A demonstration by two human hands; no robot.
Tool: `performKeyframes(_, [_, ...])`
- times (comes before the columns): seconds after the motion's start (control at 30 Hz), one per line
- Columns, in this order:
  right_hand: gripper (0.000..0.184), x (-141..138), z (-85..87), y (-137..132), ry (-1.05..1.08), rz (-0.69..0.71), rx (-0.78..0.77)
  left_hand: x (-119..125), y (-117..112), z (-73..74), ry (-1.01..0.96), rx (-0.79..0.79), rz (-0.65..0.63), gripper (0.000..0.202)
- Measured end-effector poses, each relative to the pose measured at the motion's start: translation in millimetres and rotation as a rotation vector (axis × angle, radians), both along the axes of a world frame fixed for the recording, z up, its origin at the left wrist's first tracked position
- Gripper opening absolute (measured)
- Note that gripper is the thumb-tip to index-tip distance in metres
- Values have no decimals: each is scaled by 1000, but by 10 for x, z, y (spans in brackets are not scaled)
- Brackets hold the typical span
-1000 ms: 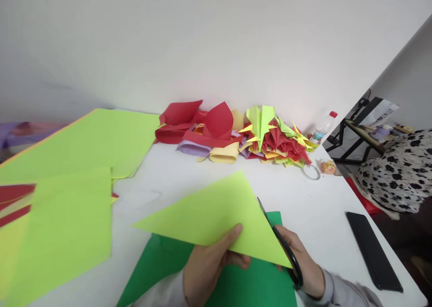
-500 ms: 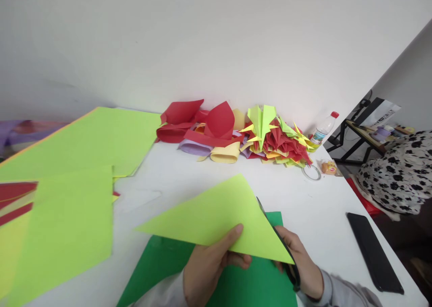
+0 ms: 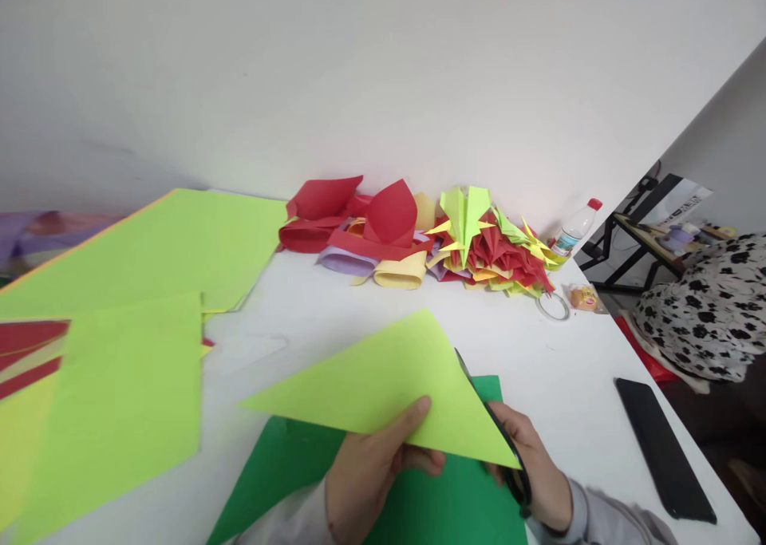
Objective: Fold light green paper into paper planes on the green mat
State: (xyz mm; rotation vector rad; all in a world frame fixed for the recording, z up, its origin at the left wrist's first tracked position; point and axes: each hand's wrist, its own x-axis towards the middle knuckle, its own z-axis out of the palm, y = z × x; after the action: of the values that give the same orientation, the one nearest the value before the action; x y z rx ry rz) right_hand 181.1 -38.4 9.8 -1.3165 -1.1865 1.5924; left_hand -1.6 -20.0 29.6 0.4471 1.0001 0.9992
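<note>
A lime-green paper triangle (image 3: 371, 369) is held up above the table, its long point toward the left. My left hand (image 3: 374, 473) pinches its lower edge, thumb on top and fingers beneath. Around the handles of a pair of black scissors (image 3: 519, 481) my right hand (image 3: 535, 465) is closed. The scissors lie along the triangle's right edge, and a blade tip shows beyond the paper. How far the blades are apart is hidden. Beneath both hands lies a dark green sheet (image 3: 443, 501).
Lime sheets (image 3: 120, 401) cover the left side. Rolled red paper (image 3: 388, 218) and folded paper pieces (image 3: 491, 250) line the wall. Tape (image 3: 552, 306), a snack packet (image 3: 585, 298), a bottle (image 3: 574, 230) and a black phone-like slab (image 3: 664, 449) are on the right.
</note>
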Motion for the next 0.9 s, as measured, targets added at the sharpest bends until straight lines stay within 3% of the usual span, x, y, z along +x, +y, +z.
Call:
performKeyframes(0.3, [51,4,-9,4,12,0,-17,-3,12,21,35,1,-5,38])
performKeyframes(0.9, [45,0,-6,-13,40,-48,4,6,13,10,32,-33,17,49])
